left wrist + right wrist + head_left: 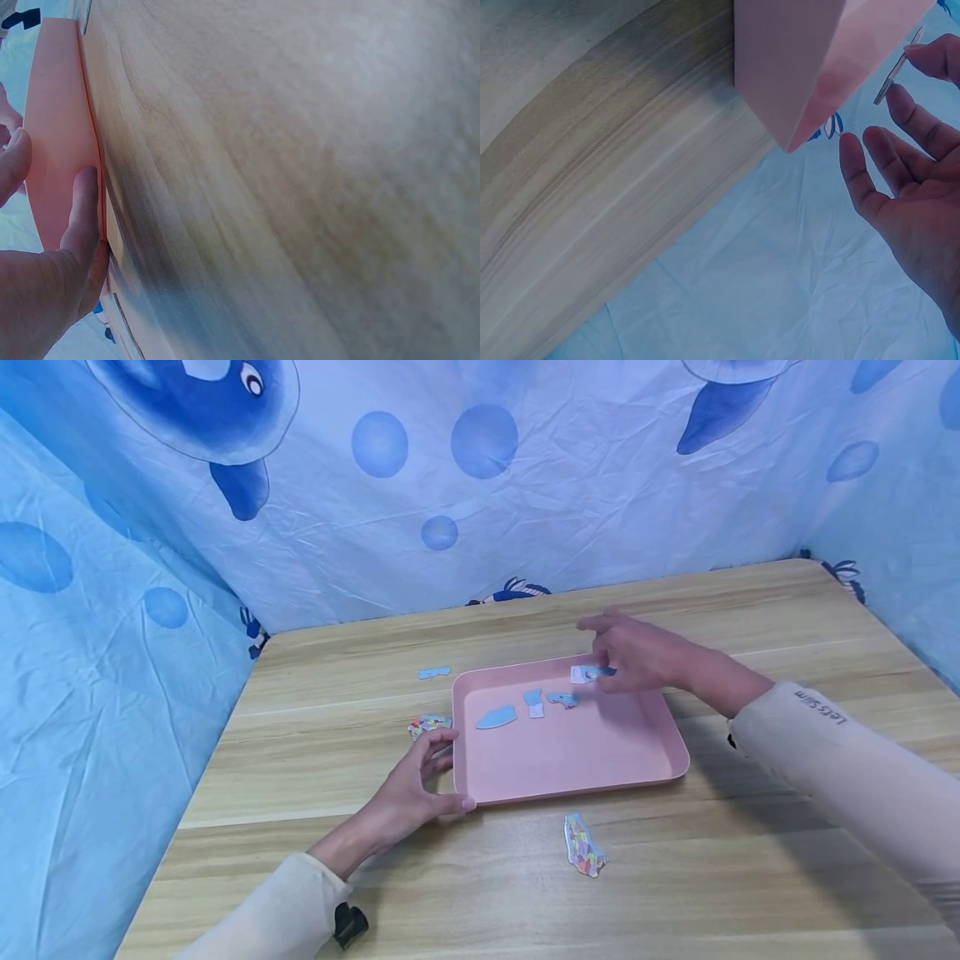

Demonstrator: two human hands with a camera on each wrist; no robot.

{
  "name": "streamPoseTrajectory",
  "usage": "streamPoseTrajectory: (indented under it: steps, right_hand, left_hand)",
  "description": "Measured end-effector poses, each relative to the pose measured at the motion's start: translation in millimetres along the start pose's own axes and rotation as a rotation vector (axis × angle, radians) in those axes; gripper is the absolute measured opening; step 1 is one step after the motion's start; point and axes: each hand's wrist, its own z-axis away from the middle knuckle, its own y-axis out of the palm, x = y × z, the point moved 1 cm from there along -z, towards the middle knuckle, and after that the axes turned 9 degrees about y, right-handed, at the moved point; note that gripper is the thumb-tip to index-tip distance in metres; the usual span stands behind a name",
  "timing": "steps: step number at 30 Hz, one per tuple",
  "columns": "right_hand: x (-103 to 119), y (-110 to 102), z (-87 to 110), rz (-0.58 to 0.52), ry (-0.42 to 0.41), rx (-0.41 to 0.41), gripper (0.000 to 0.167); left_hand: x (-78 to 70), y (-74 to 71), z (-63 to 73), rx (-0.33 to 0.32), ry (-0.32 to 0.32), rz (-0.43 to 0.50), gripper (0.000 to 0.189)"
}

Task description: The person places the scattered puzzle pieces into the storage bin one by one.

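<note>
A pink tray (570, 760) lies on the table, and my left hand (408, 793) grips its left end, thumb at the near corner and fingers along the side wall. My right hand (637, 652) is over the tray's far right part. Between its thumb and index finger it pinches a thin, flat puzzle piece (898, 67), light blue and white (579, 674) from above. In the tray lie a larger blue piece (497, 717), a blue-and-white piece (534, 703) and a small blue piece with a pattern (562, 700).
A multicoloured piece (585, 846) lies on the wooden table (315, 702) in front of the tray. Left of the tray are another colourful piece (427, 724), partly behind my left hand, and a narrow blue piece (434, 673). A blue patterned curtain (405, 560) hangs behind the table.
</note>
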Motion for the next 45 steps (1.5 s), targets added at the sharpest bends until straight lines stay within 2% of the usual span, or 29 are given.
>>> streamPoseTrajectory:
  steps: [7, 12, 21, 26, 31, 36, 40, 45]
  right_hand:
    - [-3.8, 5.9, -2.7, 0.004, -0.035, -0.014, 0.026]
    - [-3.0, 10.0, -4.4, 0.023, -0.001, 0.008, 0.041]
    - [6.6, 10.5, -8.6, 0.110, 0.043, 0.067, 0.048]
    - [13.5, 10.5, -15.9, 0.150, 0.070, 0.105, 0.045]
    - [20.7, 12.1, -25.6, 0.190, 0.072, 0.135, 0.032]
    - [26.5, 16.8, -31.4, 0.193, 0.141, 0.163, 0.018]
    - [28.7, 21.1, -34.2, 0.190, 0.214, 0.192, 0.018]
    - [32.1, 23.6, -36.1, 0.198, 0.236, 0.197, 0.020]
  left_hand:
    - [-0.9, -0.1, 0.0, -0.002, -0.003, -0.002, 0.089]
    - [-0.5, -0.4, -0.4, -0.003, -0.008, -0.007, 0.089]
    - [-0.9, -0.7, -1.3, -0.006, -0.020, -0.002, 0.091]
    - [-0.6, -0.9, -1.4, -0.008, -0.021, -0.003, 0.091]
    - [-0.7, -0.9, -1.3, -0.004, -0.022, 0.000, 0.092]
    - [-1.1, -0.3, -1.0, 0.004, -0.020, -0.005, 0.093]
    - [-0.6, -0.3, -1.1, 0.005, -0.023, -0.008, 0.092]
    - [0.1, -0.3, -1.1, 0.004, -0.015, -0.007, 0.091]
